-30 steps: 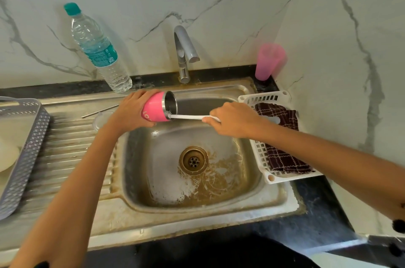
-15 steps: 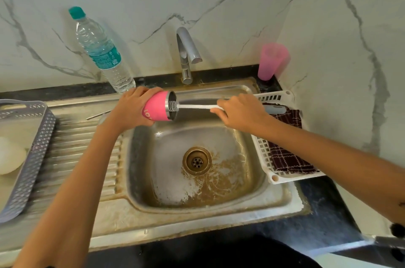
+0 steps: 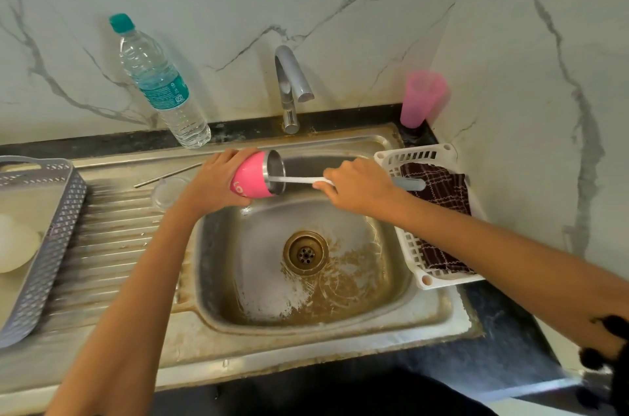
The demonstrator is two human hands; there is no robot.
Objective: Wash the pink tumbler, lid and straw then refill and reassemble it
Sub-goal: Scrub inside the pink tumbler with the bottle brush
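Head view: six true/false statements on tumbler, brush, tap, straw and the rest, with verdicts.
1. The left hand holds the tumbler on its side over the sink. True.
2. The right hand holds a brush that reaches into the tumbler. True.
3. Water runs from the tap. False: no stream shows.
4. The straw is in the tumbler. False: it lies on the drainboard.
5. The bottle is capped. True.
6. The pink cup stands in the basket. False: it stands behind the basket, in the corner.
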